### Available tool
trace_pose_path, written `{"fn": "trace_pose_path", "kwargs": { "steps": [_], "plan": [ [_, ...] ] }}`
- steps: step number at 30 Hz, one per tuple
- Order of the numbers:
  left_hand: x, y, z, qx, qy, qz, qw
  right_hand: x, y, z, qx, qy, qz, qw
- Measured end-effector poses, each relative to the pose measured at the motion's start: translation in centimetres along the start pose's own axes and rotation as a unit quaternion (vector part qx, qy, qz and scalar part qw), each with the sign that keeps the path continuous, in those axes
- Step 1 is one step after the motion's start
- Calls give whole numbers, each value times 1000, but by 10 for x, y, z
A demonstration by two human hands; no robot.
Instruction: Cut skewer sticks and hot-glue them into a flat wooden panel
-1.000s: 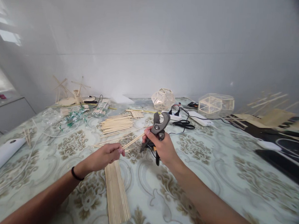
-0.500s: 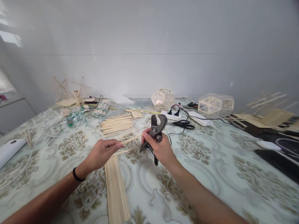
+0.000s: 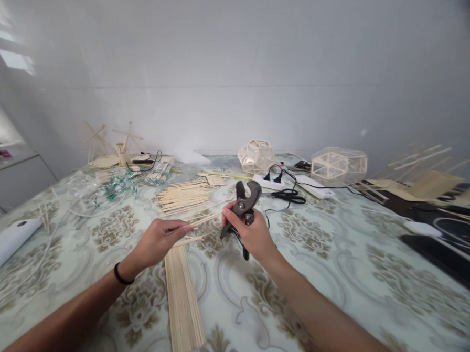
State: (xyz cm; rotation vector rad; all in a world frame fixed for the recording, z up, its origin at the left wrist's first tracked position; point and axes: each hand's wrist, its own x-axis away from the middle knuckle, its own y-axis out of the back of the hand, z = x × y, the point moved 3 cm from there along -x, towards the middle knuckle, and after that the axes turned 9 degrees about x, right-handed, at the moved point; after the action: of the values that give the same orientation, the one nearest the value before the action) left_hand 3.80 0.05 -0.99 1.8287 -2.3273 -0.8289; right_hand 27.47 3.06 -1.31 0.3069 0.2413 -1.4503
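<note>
My left hand (image 3: pixel 161 241) is closed, pinching the near end of a thin wooden stick (image 3: pixel 207 218). The stick's far end meets the fingertips of my right hand (image 3: pixel 248 226). That hand is wrapped round a dark cutter with curved jaws (image 3: pixel 248 197), jaws pointing up and away and a pointed handle end hanging below. Below my left hand lies a flat row of long wooden strips (image 3: pixel 185 302). A few loose sticks (image 3: pixel 190 241) rest at its top end. Beyond the hands is a pile of shorter sticks (image 3: pixel 183 196).
Behind the cutter stand a white power strip (image 3: pixel 268 182), a coiled black cable (image 3: pixel 289 196) and a faceted stick frame (image 3: pixel 256 155). A longer frame (image 3: pixel 339 163) is to the right. Green-tied bundles (image 3: pixel 120 186) and a white device (image 3: pixel 8 244) lie left; a black slab (image 3: pixel 443 260) lies right.
The cutter's jaws have turned slightly in my right hand and look a little wider apart. My left hand and the stick have hardly moved.
</note>
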Motion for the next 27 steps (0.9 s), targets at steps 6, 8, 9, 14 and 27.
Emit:
{"fn": "trace_pose_path", "kwargs": {
  "steps": [6, 8, 9, 14, 27],
  "plan": [
    [0, 3, 7, 3, 9, 9, 1000, 1, 1, 0, 18, 11, 5, 1000],
    [-1, 3, 8, 8, 6, 11, 1000, 1, 1, 0, 25, 16, 6, 1000],
    [-1, 3, 7, 9, 2, 12, 1000, 1, 2, 0, 27, 17, 8, 999],
    [-1, 4, 1, 10, -8, 8, 1000, 1, 3, -1, 19, 16, -1, 1000],
    [0, 7, 2, 229, 52, 18, 972, 1, 15, 11, 182, 142, -108, 967]
  ]
}}
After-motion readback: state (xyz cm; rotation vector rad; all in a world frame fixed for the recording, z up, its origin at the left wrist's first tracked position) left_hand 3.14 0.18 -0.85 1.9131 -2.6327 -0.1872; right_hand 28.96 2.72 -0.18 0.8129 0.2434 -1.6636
